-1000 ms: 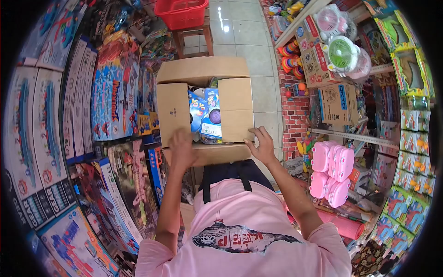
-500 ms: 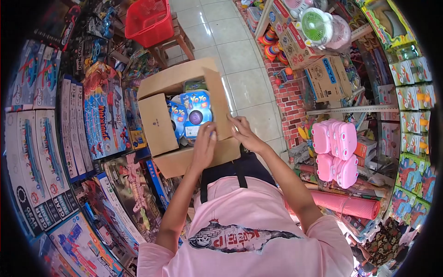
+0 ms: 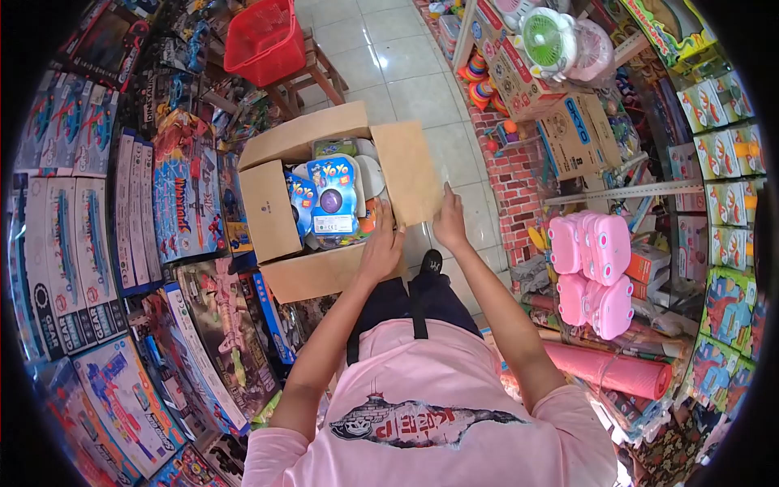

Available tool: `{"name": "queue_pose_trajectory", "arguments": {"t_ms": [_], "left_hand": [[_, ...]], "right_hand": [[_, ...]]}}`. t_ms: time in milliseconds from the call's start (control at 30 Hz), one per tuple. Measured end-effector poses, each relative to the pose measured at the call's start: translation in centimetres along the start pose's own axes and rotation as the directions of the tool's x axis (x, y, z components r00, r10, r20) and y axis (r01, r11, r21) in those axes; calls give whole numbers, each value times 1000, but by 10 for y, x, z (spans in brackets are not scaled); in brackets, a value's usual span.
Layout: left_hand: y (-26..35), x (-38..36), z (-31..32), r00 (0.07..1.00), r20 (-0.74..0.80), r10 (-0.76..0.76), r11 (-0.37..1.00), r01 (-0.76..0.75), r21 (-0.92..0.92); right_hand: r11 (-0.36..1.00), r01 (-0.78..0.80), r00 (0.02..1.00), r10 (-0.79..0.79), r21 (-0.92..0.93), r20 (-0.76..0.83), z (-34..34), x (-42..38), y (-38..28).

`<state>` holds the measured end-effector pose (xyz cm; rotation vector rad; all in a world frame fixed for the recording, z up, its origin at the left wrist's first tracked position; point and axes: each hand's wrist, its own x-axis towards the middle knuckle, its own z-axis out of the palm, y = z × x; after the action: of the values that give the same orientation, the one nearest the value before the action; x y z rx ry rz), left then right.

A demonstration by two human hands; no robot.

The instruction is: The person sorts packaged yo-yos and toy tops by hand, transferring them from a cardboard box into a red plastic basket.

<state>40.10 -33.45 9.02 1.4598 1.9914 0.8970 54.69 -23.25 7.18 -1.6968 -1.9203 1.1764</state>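
An opened cardboard box (image 3: 272, 215) stands in front of me with its flaps spread outward. Inside it lie blue yo-yo packs (image 3: 334, 174), the top one with a purple yo-yo showing, and other packaged items partly hidden beneath. My left hand (image 3: 383, 250) rests over the near right corner of the box, fingers stretched towards the inside and holding nothing. At the outer edge of the right box flap (image 3: 408, 174), my right hand (image 3: 449, 221) has its fingers closed on the cardboard.
A red plastic basket (image 3: 264, 45) sits on a wooden stool (image 3: 312, 81) beyond the box. Boxed toys (image 3: 188, 191) crowd the left side. Pink cases (image 3: 591, 252), a fan carton (image 3: 572, 134) and a rolled pink sheet (image 3: 608, 369) line the right. Tiled floor (image 3: 422, 89) runs between.
The right flap has swung outward and lies flatter, with my right hand moving right along with it. My left hand has shifted right, uncovering more of the contents.
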Motion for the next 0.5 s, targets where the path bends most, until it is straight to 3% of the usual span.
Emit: {"name": "queue_pose_trajectory", "arguments": {"t_ms": [33, 67, 100, 133, 167, 233, 267, 300, 367, 400, 433, 500], "left_hand": [[-6, 5, -1, 1000, -13, -4, 1000, 4, 7], [-13, 5, -2, 995, 96, -34, 998, 38, -47], [-17, 8, -5, 978, 203, -53, 992, 75, -101], [-18, 9, -4, 989, 146, -16, 991, 35, -132], [-21, 10, -5, 990, 139, -26, 990, 44, -133], [-24, 12, -12, 983, 172, -61, 972, 97, -215], [-24, 11, -16, 982, 164, -89, 961, 128, -244], [-26, 11, -20, 984, 152, -88, 961, 124, -248], [-30, 12, -30, 954, 281, -105, 908, 207, -364], [-28, 13, -39, 937, 327, -126, 892, 252, -376], [-30, 11, -49, 940, 317, -126, 890, 248, -383], [-36, 5, -71, 928, 373, 2, 836, 203, -510]], "right_hand": [[889, 83, 982, -151, -451, -117, 17, 5, 10], [889, 92, 983, -154, -448, -103, 33, 5, 21], [892, 333, 930, -363, -305, -47, 44, 7, 21], [821, 552, 827, -561, -144, -27, 52, 9, 22], [818, 558, 825, -565, -141, -16, 63, 7, 23], [917, 317, 921, -358, 244, 152, 71, -2, 1], [910, 285, 933, -335, 300, 130, 68, -4, -8], [908, 296, 929, -346, 297, 133, 65, -2, -14], [928, 234, 952, -279, 291, 124, 59, -2, -24], [921, 275, 957, -290, 275, 13, 61, -4, -30], [920, 284, 954, -299, 270, 16, 61, -8, -42], [912, 409, 898, -398, 25, -189, 58, -18, -70]]}}
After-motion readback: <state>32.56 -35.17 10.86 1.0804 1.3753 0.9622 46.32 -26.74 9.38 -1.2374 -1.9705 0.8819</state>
